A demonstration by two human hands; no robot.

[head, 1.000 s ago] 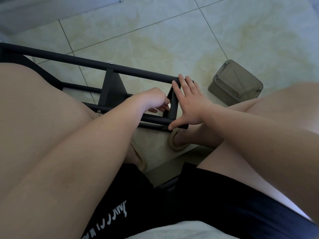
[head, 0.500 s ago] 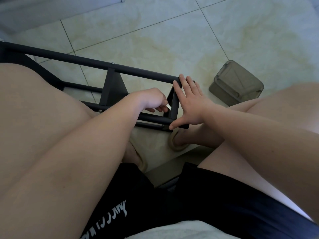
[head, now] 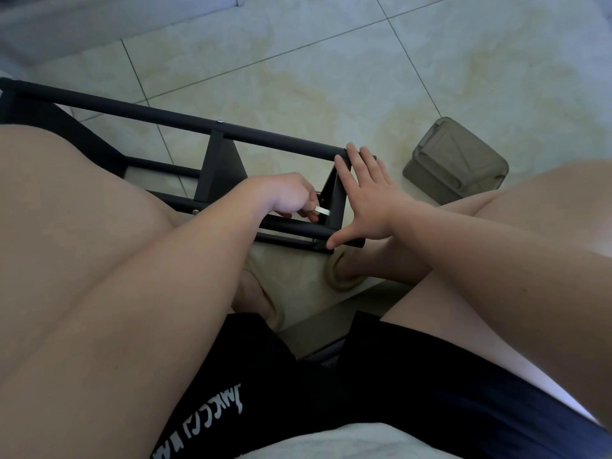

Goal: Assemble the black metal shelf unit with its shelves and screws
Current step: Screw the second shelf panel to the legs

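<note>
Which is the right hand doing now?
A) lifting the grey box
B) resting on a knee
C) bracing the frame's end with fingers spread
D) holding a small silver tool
C: the right hand lies spread on the end of the black frame, fingertips on the top bar, thumb on the lower bar.

Likely a home: glossy cream floor tiles (head: pixel 331 77) with marbled yellow veining and thin grout lines. A person sits low in black shorts (head: pixel 397 376) and tan slippers (head: pixel 342 284) — bare-legged, indoors. A black metal frame (head: pixel 132 109) lies on the floor near a small lidded plastic box (head: pixel 455 160).
</note>
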